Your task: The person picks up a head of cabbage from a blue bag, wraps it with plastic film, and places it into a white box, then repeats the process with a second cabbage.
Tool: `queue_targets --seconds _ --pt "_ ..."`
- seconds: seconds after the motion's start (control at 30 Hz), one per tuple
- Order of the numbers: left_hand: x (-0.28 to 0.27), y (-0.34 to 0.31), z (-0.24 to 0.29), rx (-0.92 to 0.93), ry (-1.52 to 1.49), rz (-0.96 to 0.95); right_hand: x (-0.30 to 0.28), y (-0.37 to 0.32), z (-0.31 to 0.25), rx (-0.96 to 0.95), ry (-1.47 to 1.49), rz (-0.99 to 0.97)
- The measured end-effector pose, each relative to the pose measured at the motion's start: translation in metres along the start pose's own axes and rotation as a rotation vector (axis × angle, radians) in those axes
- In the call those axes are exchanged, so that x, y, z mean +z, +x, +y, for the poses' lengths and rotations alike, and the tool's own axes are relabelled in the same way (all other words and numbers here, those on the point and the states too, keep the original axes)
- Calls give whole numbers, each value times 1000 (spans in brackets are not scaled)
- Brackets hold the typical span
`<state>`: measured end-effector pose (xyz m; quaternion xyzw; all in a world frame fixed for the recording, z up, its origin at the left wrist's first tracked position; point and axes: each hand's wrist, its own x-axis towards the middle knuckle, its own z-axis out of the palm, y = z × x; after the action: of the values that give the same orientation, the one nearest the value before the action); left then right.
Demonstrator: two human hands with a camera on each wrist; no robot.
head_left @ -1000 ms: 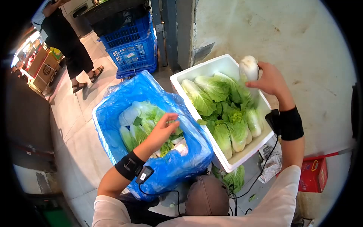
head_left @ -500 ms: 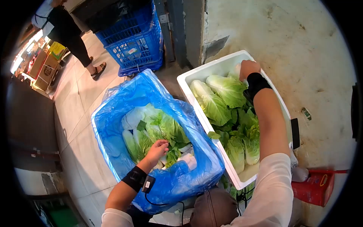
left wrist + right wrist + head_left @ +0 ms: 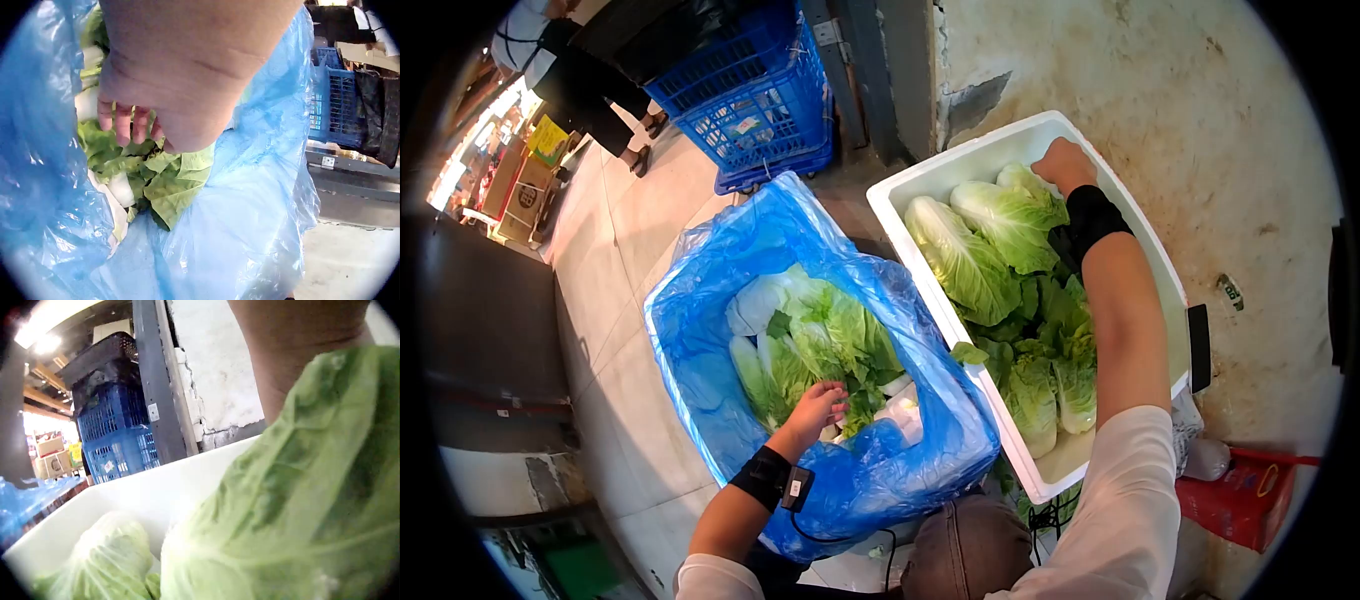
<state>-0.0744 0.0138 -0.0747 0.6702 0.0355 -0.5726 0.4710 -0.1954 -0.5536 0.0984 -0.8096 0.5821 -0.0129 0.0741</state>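
My left hand (image 3: 815, 408) hovers over a blue plastic-lined box (image 3: 675, 340), fingers loosely bent and holding nothing. Beneath it lie napa cabbages (image 3: 800, 340) with loose green leaves; the left wrist view has a torn leaf (image 3: 175, 187) just past the fingertips. At the far right corner of a white foam box (image 3: 945, 310), my right hand (image 3: 1067, 165) grips a napa cabbage (image 3: 1022, 178) with curled fingers. Several more cabbages (image 3: 950, 255) fill that box. In the right wrist view a large cabbage (image 3: 281, 512) hides the fingers; another cabbage (image 3: 106, 556) lies lower left.
Stacked blue crates (image 3: 750, 125) stand behind the boxes, beside a grey door frame (image 3: 900, 90). A person (image 3: 590, 90) is at the far left near cardboard boxes (image 3: 525, 190). A red bag (image 3: 1240, 495) lies at right, by the white box.
My right hand has brought the cabbage from above the white box down into its far corner. My left hand has lowered slightly over the blue-lined box. The distant person has moved.
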Motion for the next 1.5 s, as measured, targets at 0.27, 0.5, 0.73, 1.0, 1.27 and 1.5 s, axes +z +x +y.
queue_targets --seconds 0.27,0.5,0.73,1.0,1.27,1.5 --pt "-9 12 -8 10 135 144 21 -11 21 -181 -222 -81" --pt "-47 26 -7 152 218 102 -7 -23 -1 -360 -177 267" --pt "-54 38 -7 221 248 292 -52 -230 -77 -887 788 -148" --pt "-68 42 0 475 506 485 22 -361 -143 -1087 550 -615" --pt "-81 75 28 567 335 534 135 -391 -172 -837 490 -671" --pt "-66 78 63 254 882 548 179 -356 -155 -605 517 -681"
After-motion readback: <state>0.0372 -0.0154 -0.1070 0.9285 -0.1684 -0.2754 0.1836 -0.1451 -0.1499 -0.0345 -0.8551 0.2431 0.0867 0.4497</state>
